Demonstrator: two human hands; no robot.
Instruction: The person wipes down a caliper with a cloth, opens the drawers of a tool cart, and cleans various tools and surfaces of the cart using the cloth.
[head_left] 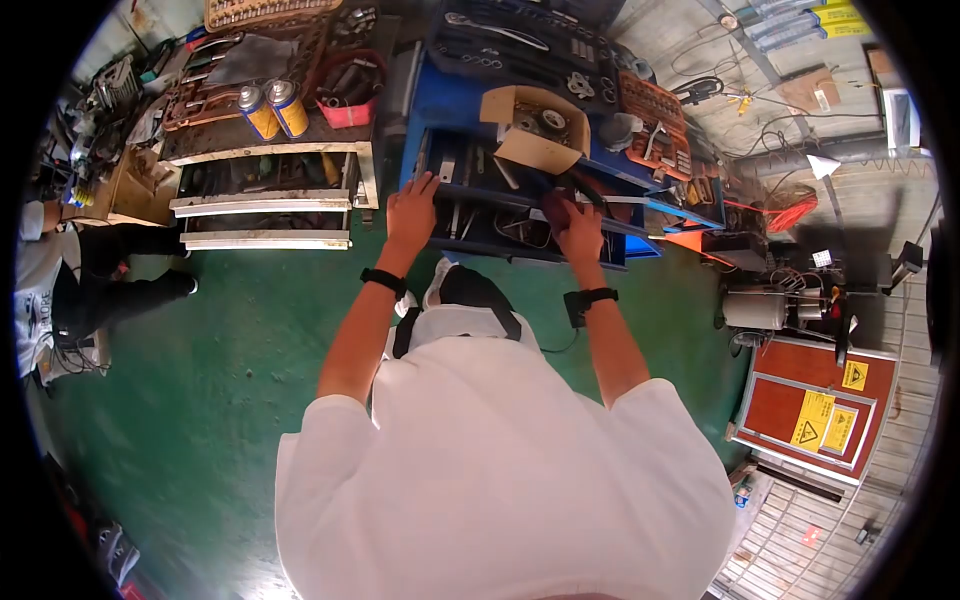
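Observation:
My left hand (411, 212) lies at the left front corner of an open upper drawer (480, 195) in a blue tool cabinet (418, 105), fingers stretched out along its edge. Over the right part of that drawer, my right hand (580, 235) is closed on a dark reddish object (556, 207); its kind is unclear. Loose tools lie in the upper drawer. A lower drawer (475, 247) is also pulled out, with more tools inside. On the cabinet top stands an open cardboard box (535, 150) of round metal parts, in front of a black socket set case (510, 60).
To the left, a workbench (270, 148) carries two spray cans (273, 110) and a red bin (350, 95); its drawers stick out. Another person (60, 280) is at the far left. An orange tool case (655, 120) sits on the right. The floor (220, 400) is green.

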